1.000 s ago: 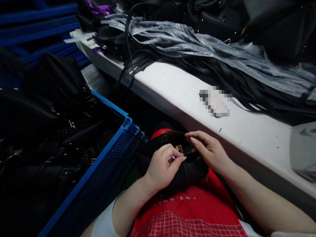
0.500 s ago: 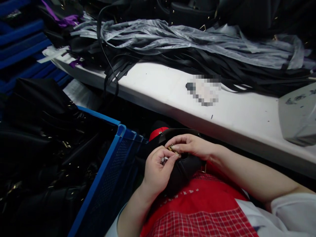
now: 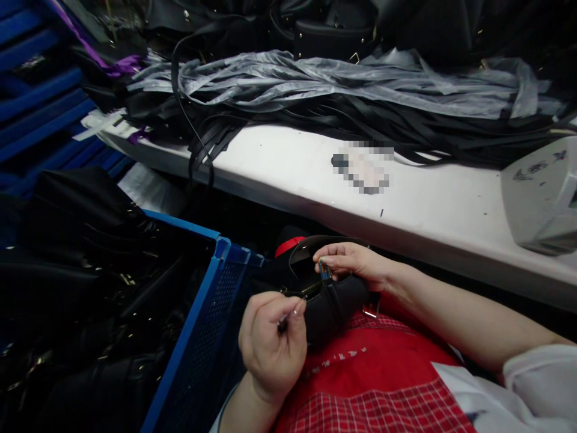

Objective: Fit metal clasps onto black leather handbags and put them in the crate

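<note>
Gripping a small rectangular metal fitting (image 3: 325,272) between thumb and fingers, as the head view shows, the right hand (image 3: 349,261) is above the far-right part of a black, leather-like bag (image 3: 349,296). The bag sits on the person's lap, against a red apron (image 3: 342,356) with a checked lower part, its top opening showing between the hands. The left hand (image 3: 273,343) is curled closed, nearer and to the left, around a small dark piece (image 3: 283,325), mostly hidden, so I cannot tell what it is. A metal-framed buckle (image 3: 371,314) hangs at the bag's right side. On the left stands a blue plastic crate (image 3: 229,288) beside piled black bags (image 3: 63,270). Across the far side runs a white table (image 3: 279,165) bearing long black straps (image 3: 433,135) and crumpled translucent plastic wrapping (image 3: 315,78).
</note>
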{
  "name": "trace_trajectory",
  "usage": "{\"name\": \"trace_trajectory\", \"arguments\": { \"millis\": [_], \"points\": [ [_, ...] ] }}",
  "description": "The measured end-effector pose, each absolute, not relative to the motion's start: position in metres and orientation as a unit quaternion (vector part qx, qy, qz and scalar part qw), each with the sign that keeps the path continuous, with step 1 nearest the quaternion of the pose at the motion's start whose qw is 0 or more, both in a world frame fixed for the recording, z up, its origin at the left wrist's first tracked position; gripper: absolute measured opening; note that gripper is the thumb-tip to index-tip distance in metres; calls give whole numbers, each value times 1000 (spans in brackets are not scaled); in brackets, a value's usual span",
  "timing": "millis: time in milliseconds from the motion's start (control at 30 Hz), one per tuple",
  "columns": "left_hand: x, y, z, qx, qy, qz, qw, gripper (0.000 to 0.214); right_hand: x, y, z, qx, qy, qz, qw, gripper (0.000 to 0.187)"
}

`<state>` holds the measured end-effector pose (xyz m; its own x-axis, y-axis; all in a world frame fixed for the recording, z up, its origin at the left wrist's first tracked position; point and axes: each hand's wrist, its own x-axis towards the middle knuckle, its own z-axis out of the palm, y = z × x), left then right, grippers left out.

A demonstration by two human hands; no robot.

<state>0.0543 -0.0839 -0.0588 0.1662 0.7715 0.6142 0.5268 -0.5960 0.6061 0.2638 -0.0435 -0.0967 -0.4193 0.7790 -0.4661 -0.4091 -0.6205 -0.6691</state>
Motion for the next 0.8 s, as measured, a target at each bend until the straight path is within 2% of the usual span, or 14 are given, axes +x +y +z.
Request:
{"name": "trace_trajectory", "arguments": {
  "millis": [67,200,400,500,600,700,800],
  "points": [
    [51,-78,-56,709,466,493,192,5,266,-44,-95,-393,-238,804,377,34],
    [46,-62,-58,591,508,512,362,7,266,-50,-87,-402,-259,790,384,31],
    [32,-54,-63,526,538,514,411,12,258,-86,-58,-339,-483,737,331,21],
    [27,-54,-60,474,511,518,497,8,252,-105,-49,-284,-576,709,291,21],
    [25,-53,-58,424,476,497,589,13,248,-115,-49,-230,-576,741,257,24],
    [23,-54,-60,443,486,476,584,26,245,-117,-52,-204,-567,760,243,26],
    [20,-58,-67,560,550,423,453,41,243,-117,-53,-213,-569,756,244,26]
  ]
}}
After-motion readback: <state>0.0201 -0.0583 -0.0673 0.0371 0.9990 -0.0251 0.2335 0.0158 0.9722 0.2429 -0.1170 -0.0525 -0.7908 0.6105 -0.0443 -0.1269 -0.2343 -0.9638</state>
